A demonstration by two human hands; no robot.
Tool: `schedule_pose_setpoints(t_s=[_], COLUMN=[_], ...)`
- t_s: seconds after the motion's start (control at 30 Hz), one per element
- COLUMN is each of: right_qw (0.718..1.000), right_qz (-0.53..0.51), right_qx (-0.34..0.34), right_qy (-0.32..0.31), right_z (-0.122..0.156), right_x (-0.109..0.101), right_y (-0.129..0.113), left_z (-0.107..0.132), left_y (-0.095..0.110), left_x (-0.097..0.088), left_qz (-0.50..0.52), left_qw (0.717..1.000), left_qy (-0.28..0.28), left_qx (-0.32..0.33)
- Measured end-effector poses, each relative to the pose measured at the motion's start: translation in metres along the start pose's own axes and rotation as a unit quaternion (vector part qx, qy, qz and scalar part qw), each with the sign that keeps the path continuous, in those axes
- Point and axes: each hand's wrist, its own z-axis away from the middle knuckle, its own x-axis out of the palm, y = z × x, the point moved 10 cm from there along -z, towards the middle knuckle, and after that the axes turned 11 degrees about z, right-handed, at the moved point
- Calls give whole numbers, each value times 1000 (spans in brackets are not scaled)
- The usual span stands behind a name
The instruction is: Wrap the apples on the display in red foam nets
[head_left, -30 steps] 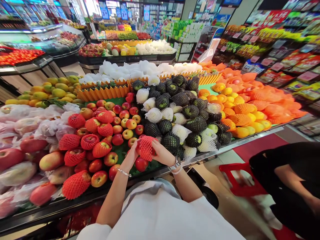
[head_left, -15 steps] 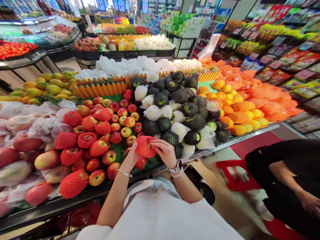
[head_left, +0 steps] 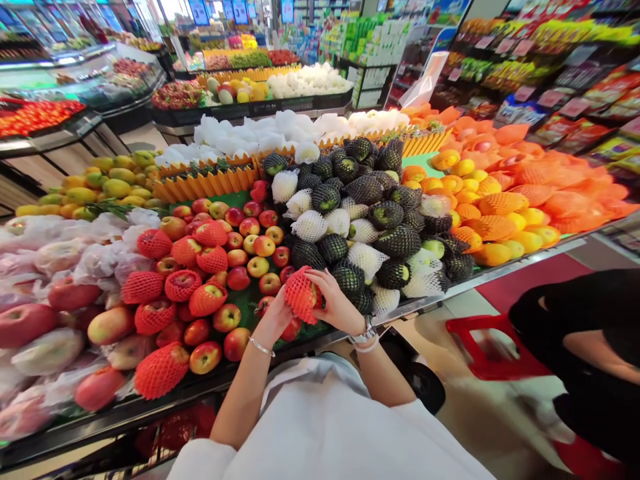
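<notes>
Both my hands hold one apple wrapped in a red foam net [head_left: 303, 293] just above the front edge of the fruit display. My left hand [head_left: 274, 317] cups it from the left and below, fingers closed on the net. My right hand [head_left: 336, 301] grips it from the right, with fingers curled over the top. Under and behind the hands lie loose red apples [head_left: 260, 257] and several more netted apples [head_left: 175, 283] on green matting. Directly to the right lies a heap of fruit in black and white nets [head_left: 370, 227].
The display's dark front rim [head_left: 150, 403] runs along my body. Bagged apples [head_left: 45, 267] lie far left, orange-netted and yellow fruit [head_left: 495, 213] far right. Another person in black [head_left: 590, 347] bends over a red basket [head_left: 487, 347] on the floor at right.
The netted apple has been turned in my hands and shifted slightly right and up. My view has swung a little, and the person at right has moved.
</notes>
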Motion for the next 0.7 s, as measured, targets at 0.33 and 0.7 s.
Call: schedule_pose_setpoints(t_s=[0.33,0.7], right_qw=[990,992], right_qz=[-140,-112], right_qx=[-16,18], right_qy=[-25,-50], right_z=[-4,-12], right_x=[-9,4], right_y=[2,-3], left_z=[-7,2], left_y=[13,9], left_x=[1,15], left_qz=[-82,-95], left_qw=[994,994], left_qy=[-23,-39], left_qx=[69,42])
